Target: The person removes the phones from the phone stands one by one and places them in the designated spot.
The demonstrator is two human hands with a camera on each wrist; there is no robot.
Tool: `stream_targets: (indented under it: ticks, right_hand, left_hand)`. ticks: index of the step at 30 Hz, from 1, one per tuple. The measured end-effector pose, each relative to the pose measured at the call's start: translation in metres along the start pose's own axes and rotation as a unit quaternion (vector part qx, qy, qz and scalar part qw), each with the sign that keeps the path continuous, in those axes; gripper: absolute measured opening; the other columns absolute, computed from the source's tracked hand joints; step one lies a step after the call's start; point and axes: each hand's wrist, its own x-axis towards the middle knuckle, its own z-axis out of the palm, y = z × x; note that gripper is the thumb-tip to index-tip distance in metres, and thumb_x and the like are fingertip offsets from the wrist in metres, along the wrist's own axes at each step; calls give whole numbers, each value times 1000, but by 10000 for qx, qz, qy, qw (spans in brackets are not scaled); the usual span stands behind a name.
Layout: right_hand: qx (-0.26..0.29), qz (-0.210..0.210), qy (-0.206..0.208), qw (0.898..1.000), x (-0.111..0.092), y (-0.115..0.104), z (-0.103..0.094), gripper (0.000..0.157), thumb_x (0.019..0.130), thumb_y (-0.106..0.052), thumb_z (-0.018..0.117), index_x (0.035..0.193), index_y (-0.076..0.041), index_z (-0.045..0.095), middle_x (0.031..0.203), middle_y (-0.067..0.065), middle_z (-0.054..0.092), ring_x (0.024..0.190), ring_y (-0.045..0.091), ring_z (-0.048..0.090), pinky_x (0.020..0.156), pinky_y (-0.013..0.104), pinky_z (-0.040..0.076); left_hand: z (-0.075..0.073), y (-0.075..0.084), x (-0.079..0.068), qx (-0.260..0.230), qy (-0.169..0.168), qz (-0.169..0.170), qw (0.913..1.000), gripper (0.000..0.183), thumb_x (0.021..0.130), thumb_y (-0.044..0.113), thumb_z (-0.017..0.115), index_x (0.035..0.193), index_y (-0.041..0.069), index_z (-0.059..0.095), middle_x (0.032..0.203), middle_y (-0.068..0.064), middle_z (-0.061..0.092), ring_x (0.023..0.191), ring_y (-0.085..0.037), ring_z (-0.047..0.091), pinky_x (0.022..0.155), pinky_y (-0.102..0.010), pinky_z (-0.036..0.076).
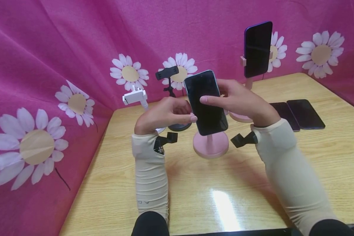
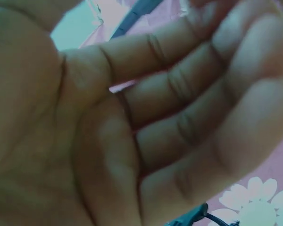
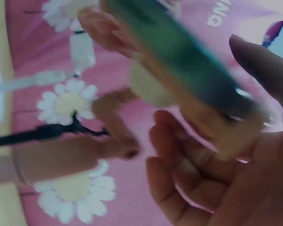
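Observation:
A dark-screened smartphone [image 1: 205, 101] stands upright, slightly tilted, over a pink phone stand [image 1: 210, 144]. My right hand [image 1: 239, 98] holds it from the right, thumb across the screen and fingers behind. At its left edge is my left hand [image 1: 171, 113], with the thumb tip against the edge and the fingers curled. Whether those fingertips also grip the stand's clamp is hidden. From the right wrist view, the stand's hinged arm [image 3: 115, 113] and pale clamp back [image 3: 151, 87] show behind the blurred phone. My left fingers [image 2: 179, 94] fill the left wrist view.
A white phone stand [image 1: 135, 96] and a black one [image 1: 167, 72] stand behind my left hand. Back right, another pink stand carries a phone [image 1: 258, 49]. Two phones [image 1: 305, 114] lie flat on the wooden table [image 1: 112, 183]. A pink flowered cloth [image 1: 85, 39] hangs behind.

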Motion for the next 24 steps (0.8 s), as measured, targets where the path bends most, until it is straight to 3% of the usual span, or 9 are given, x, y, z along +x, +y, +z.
stream_targets:
  ticks: [6, 11, 17, 24]
  right_hand:
    - [1205, 165, -158, 9925, 7, 6, 13, 42, 88, -25, 72, 123, -6, 58, 110, 18, 64, 92, 35, 67, 81, 48, 55]
    - [856, 185, 74, 9961, 7, 2, 15, 42, 87, -32, 72, 119, -7, 60, 106, 15, 65, 90, 32, 67, 81, 45, 55]
    - [542, 343, 425, 9970, 7, 0, 19, 44, 84, -41, 74, 111, -9, 63, 97, 14, 68, 84, 29, 68, 79, 43, 54]
    - [547, 471, 384, 9967, 6, 1, 18, 46, 83, -44, 73, 111, -9, 63, 97, 13, 68, 85, 29, 68, 80, 44, 54]
  left_hand:
    - [2, -8, 6, -234, -209, 106, 9994, 22, 87, 37, 71, 90, 15, 71, 78, -3, 68, 76, -23, 67, 72, -39, 55]
    - [2, -11, 10, -288, -372, 97, 9988, 26, 88, 37, 69, 87, 11, 71, 76, -6, 67, 76, -30, 66, 72, -40, 55]
    - [3, -10, 11, -257, -496, 25, 9984, 26, 89, 36, 68, 87, 10, 71, 74, -6, 66, 70, -27, 64, 67, -40, 54]
    - [5, -11, 12, -176, -570, 142, 9981, 28, 89, 36, 67, 83, 10, 71, 70, -6, 64, 62, -28, 59, 58, -38, 51]
